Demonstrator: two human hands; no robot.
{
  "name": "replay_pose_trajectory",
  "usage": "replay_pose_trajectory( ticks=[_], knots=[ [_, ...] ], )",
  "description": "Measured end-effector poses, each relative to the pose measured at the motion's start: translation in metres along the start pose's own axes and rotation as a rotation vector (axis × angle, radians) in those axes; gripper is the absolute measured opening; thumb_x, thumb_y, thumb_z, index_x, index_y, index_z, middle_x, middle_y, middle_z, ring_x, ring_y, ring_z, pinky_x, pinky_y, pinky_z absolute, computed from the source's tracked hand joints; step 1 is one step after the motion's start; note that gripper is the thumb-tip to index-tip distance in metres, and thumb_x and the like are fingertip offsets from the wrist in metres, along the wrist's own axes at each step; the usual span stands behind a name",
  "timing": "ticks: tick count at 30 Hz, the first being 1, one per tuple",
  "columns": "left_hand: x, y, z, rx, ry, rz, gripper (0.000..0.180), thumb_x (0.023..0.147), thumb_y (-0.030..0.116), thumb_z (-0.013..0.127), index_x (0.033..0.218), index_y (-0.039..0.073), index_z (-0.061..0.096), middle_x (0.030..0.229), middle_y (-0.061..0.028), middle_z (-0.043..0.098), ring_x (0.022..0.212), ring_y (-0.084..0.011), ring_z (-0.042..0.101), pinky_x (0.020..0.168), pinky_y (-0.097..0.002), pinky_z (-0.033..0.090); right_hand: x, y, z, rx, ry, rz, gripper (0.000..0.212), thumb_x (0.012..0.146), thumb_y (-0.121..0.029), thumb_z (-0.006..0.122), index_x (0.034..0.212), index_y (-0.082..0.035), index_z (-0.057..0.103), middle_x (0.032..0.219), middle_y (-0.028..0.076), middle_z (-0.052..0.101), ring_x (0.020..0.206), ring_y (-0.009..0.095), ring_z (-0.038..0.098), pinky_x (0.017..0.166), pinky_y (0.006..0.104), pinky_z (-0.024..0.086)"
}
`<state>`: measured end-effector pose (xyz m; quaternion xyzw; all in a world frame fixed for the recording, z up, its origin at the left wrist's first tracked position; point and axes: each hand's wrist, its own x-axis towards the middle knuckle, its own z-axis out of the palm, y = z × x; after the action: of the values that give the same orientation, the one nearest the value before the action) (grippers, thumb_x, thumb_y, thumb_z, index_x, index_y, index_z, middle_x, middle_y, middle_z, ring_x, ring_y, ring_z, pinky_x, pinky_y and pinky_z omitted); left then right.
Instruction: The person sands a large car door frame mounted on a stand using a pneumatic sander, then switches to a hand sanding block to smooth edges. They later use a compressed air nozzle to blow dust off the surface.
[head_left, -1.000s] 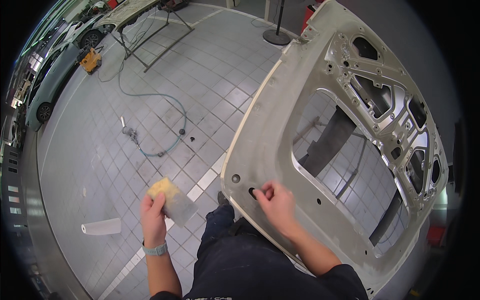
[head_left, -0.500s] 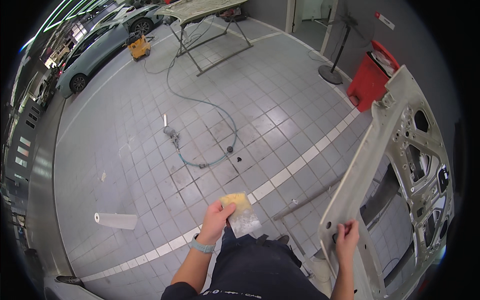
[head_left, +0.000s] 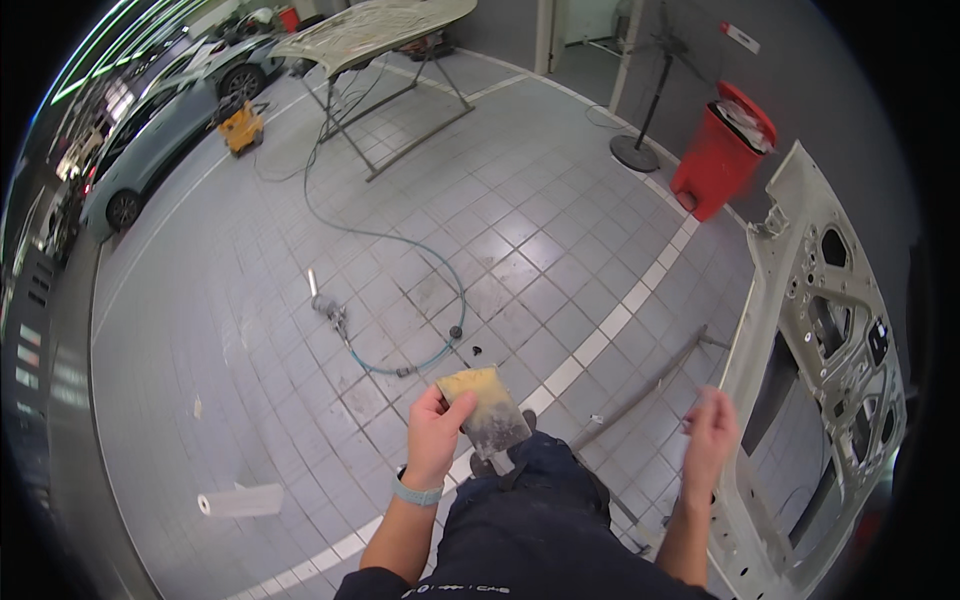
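Grey tiles cover the workshop floor point(head_left: 270, 400), crossed by a white strip that passes near the person's feet. Near the middle, the left hand point(head_left: 432, 438) grips a flat, squarish pad point(head_left: 487, 405) between thumb and fingers; it is yellow toward the far edge and greyish toward the near one, held above the floor. A pale wristband point(head_left: 418, 490) circles that wrist. To the right, the right hand point(head_left: 713, 432) is blurred, fingers bent, beside the edge of a beige vehicle panel point(head_left: 772, 275) with several openings; I cannot tell whether it touches the edge or holds anything.

Beyond the pad lie a small dark piece point(head_left: 477, 351) and a looping teal hose point(head_left: 462, 300) joined to a hand tool point(head_left: 325, 308). A white roll point(head_left: 240, 502) rests at near left. Farther off stand a yellow machine point(head_left: 241, 130), another panel point(head_left: 385, 30) on a metal trestle point(head_left: 418, 136), and, far right, a red bin point(head_left: 718, 165).
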<state>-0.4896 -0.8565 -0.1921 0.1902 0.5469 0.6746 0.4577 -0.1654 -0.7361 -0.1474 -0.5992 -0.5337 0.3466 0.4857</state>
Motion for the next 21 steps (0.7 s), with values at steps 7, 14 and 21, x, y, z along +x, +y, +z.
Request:
replay_pose_trajectory(
  ticks=[7, 14, 21],
  knots=[
    [0.095, 0.033, 0.027, 0.028, -0.007, 0.029, 0.026, 0.093, 0.005, 0.069, 0.117, -0.004, 0.066, 0.110, -0.0082, 0.072, 0.095, -0.0129, 0.067, 0.085, -0.0271, 0.052, 0.066, -0.045, 0.231, 0.354, -1.096, 0.317, 0.030, 0.092, -0.025, 0.075, 0.105, 0.001, 0.071, 0.086, 0.004, 0.071, 0.075, 0.009, 0.063, 0.067, 0.0247, 0.051],
    [0.249, 0.054, 0.073, 0.090, 0.041, 0.080, 0.023, 0.093, 0.003, 0.069, 0.114, -0.005, 0.068, 0.105, -0.0083, 0.074, 0.090, -0.0116, 0.068, 0.081, -0.0253, 0.053, 0.204, -0.037, 0.325, 0.373, -1.170, 0.273, 0.022, 0.090, -0.022, 0.076, 0.087, 0.000, 0.073, 0.073, -0.001, 0.066, 0.065, 0.007, 0.056, 0.058, 0.0251, 0.047],
    [0.399, 0.062, 0.138, 0.082, 0.077, 0.040, 0.023, 0.092, 0.003, 0.069, 0.113, -0.005, 0.068, 0.104, -0.0089, 0.074, 0.089, -0.0128, 0.069, 0.080, -0.0258, 0.053, 0.350, -0.024, 0.380, 0.230, -1.187, 0.179, 0.028, 0.092, -0.025, 0.073, 0.089, 0.003, 0.074, 0.071, 0.004, 0.069, 0.063, 0.008, 0.060, 0.059, 0.0266, 0.048]
  ],
)
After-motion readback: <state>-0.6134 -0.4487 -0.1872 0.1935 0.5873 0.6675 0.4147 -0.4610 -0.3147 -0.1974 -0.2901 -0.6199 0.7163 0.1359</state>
